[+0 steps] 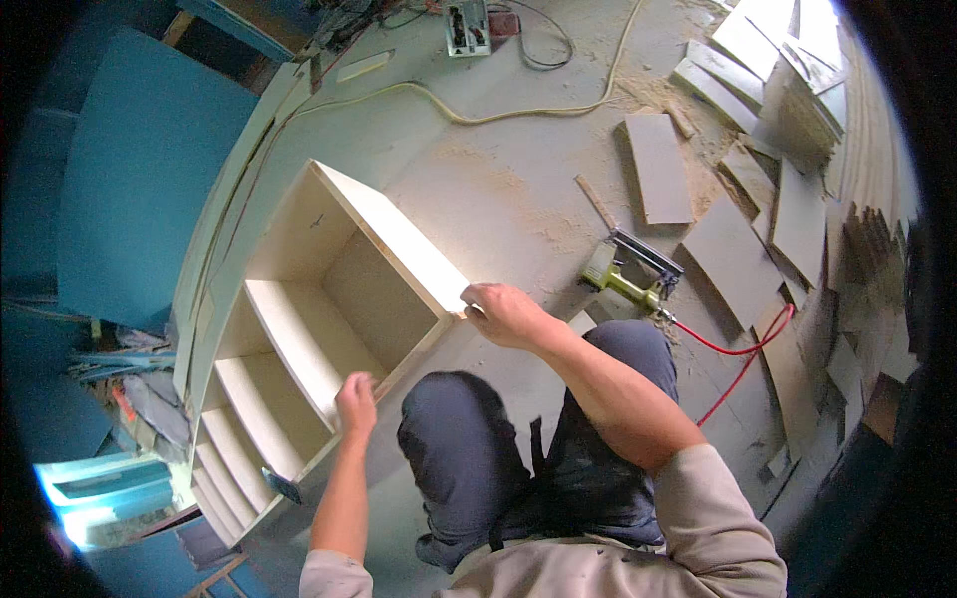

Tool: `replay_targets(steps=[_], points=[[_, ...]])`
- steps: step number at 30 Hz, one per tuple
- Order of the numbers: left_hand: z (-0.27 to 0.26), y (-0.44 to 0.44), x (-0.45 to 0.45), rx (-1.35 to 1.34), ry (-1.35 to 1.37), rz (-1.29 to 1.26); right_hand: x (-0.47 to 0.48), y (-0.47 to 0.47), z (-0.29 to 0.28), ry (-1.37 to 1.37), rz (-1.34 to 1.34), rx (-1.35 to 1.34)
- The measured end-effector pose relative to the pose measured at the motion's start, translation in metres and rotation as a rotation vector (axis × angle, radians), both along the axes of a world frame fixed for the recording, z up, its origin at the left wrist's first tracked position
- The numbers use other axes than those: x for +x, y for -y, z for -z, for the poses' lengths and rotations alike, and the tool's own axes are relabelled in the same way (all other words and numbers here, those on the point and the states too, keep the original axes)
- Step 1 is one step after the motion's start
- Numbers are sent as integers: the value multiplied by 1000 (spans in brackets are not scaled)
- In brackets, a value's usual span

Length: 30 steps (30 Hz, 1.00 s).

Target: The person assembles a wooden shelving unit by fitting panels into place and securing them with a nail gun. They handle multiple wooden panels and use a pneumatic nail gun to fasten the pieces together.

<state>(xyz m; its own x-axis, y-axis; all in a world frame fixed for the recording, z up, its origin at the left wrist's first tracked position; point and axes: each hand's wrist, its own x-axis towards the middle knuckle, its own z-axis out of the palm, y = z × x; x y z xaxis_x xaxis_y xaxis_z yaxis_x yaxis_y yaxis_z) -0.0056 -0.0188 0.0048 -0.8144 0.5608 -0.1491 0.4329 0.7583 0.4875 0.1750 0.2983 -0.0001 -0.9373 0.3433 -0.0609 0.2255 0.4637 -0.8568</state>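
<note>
A pale wooden cabinet carcass [404, 232] with several shelves lies on the floor to the front left, its open side facing up. My right hand [505, 314] is at its near right corner, fingers curled over the panel's end. Above the near side panel is my left hand [357, 404], fingers bent and slightly blurred; whether it holds something small cannot be told. A dark, flat object [281, 486] sits on the lower edge of the carcass, left of my left forearm. A green pneumatic nailer [624, 276] lies on the floor beyond my right knee.
A red air hose [736, 350] runs from the nailer. Board offcuts [659, 168] and sawdust cover the floor at right. A pale cord [478, 119] crosses the floor ahead, near an open metal box [468, 28]. Large blue panels [149, 179] stand at left.
</note>
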Motion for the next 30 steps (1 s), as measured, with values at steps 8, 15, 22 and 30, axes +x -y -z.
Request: replay_targets(steps=[8, 15, 22, 30], points=[[20, -154, 40, 77, -111, 201, -58, 20, 15, -56, 138, -97], [15, -164, 56, 27, -23, -10, -49, 20, 14, 77, 1, -258], [-3, -180, 72, 20, 54, -113, -37, 10, 2, 55, -134, -52], [8, -172, 60, 92, 74, -72, -36, 15, -3, 116, -126, -283]])
